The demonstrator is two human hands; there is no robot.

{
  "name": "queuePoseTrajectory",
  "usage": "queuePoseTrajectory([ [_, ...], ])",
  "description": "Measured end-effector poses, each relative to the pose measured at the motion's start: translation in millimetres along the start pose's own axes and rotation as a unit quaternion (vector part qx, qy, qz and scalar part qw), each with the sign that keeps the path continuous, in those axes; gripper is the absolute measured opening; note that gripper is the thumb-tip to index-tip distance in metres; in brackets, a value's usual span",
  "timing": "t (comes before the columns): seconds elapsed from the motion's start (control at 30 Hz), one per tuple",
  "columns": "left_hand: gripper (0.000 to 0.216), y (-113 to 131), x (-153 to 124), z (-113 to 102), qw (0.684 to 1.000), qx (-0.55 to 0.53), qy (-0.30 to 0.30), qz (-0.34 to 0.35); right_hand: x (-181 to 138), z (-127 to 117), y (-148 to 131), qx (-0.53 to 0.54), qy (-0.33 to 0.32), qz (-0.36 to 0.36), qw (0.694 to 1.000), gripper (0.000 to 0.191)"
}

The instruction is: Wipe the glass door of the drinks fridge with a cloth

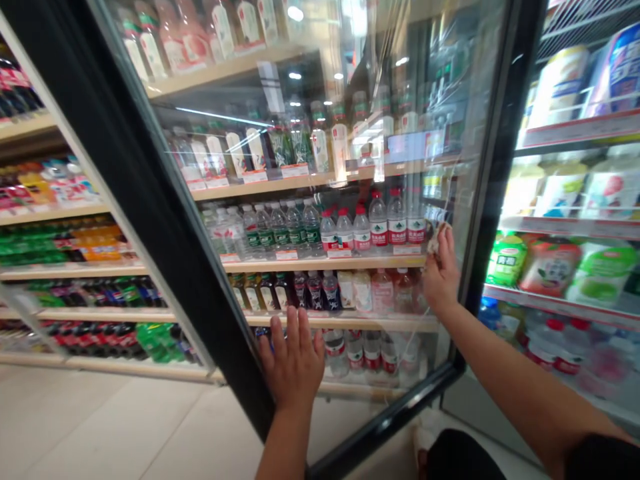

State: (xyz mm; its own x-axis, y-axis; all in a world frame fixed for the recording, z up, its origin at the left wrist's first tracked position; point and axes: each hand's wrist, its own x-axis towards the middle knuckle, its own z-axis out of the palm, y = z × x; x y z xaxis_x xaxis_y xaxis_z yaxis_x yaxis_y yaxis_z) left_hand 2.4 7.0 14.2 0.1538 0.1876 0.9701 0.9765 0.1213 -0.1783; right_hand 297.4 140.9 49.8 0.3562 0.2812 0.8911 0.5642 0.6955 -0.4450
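A glass cooler door (310, 200) with a black frame (165, 200) stands swung open in front of me. My left hand (293, 360) lies flat on the lower part of the glass, fingers spread. My right hand (440, 273) is closed on a crumpled whitish cloth (435, 239) and presses it against the glass near the door's right edge. Through the pane show shelves of water bottles (370, 227) and other drinks.
The open cooler (560, 267) on the right holds shelves of bottled drinks and cartons. Store shelves with soda bottles (90, 333) run along the left. Pale tiled floor (125, 427) lies below. My dark-clothed leg shows at the bottom right.
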Motion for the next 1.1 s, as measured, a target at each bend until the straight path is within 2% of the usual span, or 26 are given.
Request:
queuePoseTrajectory([
  [0.17, 0.077, 0, 0, -2, 1.0, 0.0, -0.006, 0.001, -26, -10, 27, -0.019, 0.011, 0.109, 0.994, 0.058],
  [0.3, 0.077, 1, 1, -3, 1.0, 0.008, -0.005, 0.001, 3, -14, 42, -0.028, 0.059, 0.156, 0.986, 0.058],
  [0.4, 0.077, 1, -1, -2, 1.0, 0.002, -0.012, -0.007, 16, -13, 39, -0.035, 0.067, 0.159, 0.984, 0.06],
  [0.57, 0.076, 1, -4, 0, 0.999, -0.025, -0.021, -0.023, -33, -10, 25, -0.036, 0.023, 0.145, 0.988, 0.059],
  [0.67, 0.074, 1, -5, 0, 0.999, -0.029, -0.023, -0.027, -29, -6, 19, -0.041, 0.037, 0.145, 0.988, 0.058],
  [0.77, 0.074, 2, -5, 0, 0.999, -0.031, -0.022, -0.028, 3, -1, 5, -0.035, 0.044, 0.114, 0.992, 0.057],
  [0.83, 0.072, 2, -4, 0, 0.999, -0.027, -0.018, -0.025, 9, 4, -10, -0.021, 0.021, 0.064, 0.997, 0.056],
  [1.0, 0.071, 2, -2, -2, 0.999, -0.028, -0.008, -0.017, -42, 15, -47, 0.013, -0.073, -0.082, 0.994, 0.058],
  [1.1, 0.073, 1, -2, -3, 1.0, -0.025, -0.009, -0.013, -43, 21, -65, 0.026, -0.075, -0.119, 0.99, 0.057],
])
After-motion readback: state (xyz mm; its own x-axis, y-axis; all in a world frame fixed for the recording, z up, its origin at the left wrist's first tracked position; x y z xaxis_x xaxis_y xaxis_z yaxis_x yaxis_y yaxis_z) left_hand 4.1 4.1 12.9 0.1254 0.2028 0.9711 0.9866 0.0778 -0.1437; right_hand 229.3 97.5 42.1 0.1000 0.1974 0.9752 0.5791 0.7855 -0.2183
